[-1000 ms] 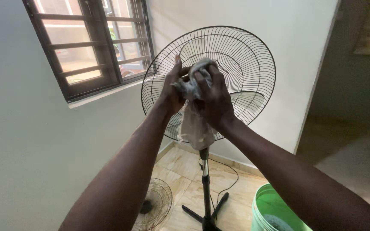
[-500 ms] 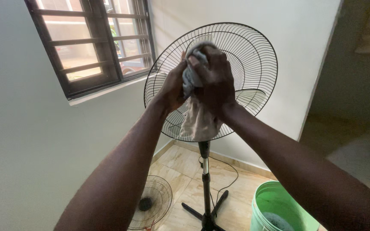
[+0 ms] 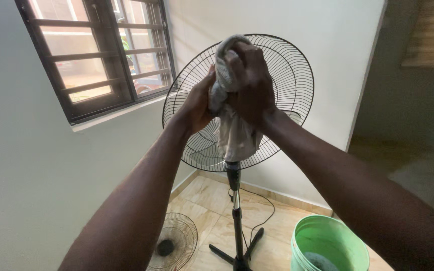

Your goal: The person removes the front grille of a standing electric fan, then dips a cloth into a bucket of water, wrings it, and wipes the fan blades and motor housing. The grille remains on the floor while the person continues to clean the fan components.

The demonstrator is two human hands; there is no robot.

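1. Two hands meet high up in front of the standing fan's wire guard [image 3: 282, 75]: the right hand [image 3: 249, 83] is clenched around a bunched grey cloth [image 3: 232, 135], and the left hand [image 3: 197, 103] presses against the cloth from the other side, fingers wrapped onto it.
2. Most of the cloth is balled up between the palms near the top of the guard, while a loose tail hangs down over the hub area, reaching almost to the top of the pole.
3. Both forearms and the cloth hide the fan's centre, so I cannot tell what lies behind them there; a pale blade [image 3: 295, 116] shows through the wires at the right.
4. Below, the fan's black and chrome pole [image 3: 235, 211] runs down to a cross-shaped base [image 3: 237, 253] on the tan tiled floor [image 3: 204, 193], with a thin black cord [image 3: 264, 213] trailing beside it.
5. A second, detached round wire guard [image 3: 173, 246] leans low by the left wall.
6. One green bucket [image 3: 330, 241] stands at the lower right, near the base, with something grey inside.
7. A dark-framed barred window [image 3: 101, 55] sits in the left wall.
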